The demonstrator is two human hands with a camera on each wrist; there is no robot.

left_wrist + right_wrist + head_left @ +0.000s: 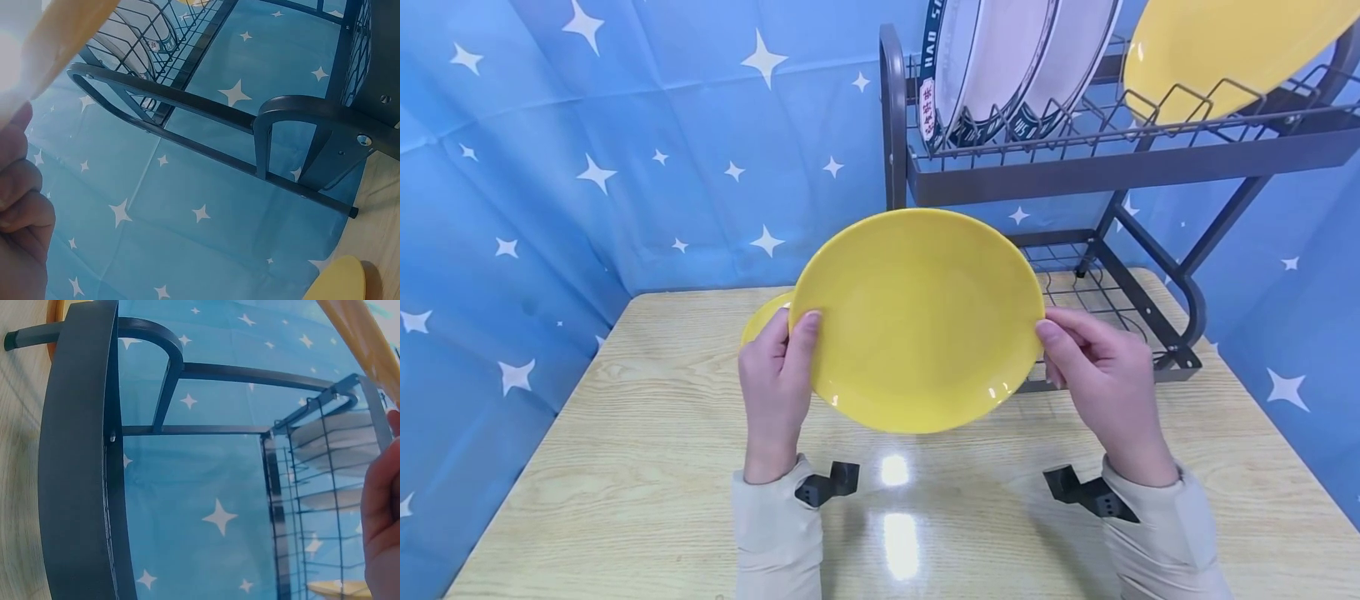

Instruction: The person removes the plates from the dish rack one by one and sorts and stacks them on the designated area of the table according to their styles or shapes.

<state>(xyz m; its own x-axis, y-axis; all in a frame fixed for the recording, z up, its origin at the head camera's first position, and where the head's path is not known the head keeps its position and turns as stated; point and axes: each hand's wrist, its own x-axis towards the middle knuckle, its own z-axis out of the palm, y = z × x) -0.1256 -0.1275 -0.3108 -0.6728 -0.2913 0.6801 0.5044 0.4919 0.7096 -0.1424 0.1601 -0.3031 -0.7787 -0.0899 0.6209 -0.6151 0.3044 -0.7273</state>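
A yellow oval plate (917,321) is held up above the table, its inner face towards the head camera. My left hand (778,354) pinches its left rim, thumb on the front face. At the right rim my right hand (1101,375) pinches it the same way, fingers behind. Both wrist views catch only the plate's edge, beside the left hand (22,206) and the right hand (384,512). Behind the left hand, another yellow dish (763,317) lies on the table, mostly hidden.
A dark two-tier dish rack (1120,171) stands at the back right. Several white plates with dark patterned rims (1007,67) and a yellow plate (1232,54) stand in its upper tier. The wooden table (625,467) reaches back to a blue star-patterned curtain (700,200).
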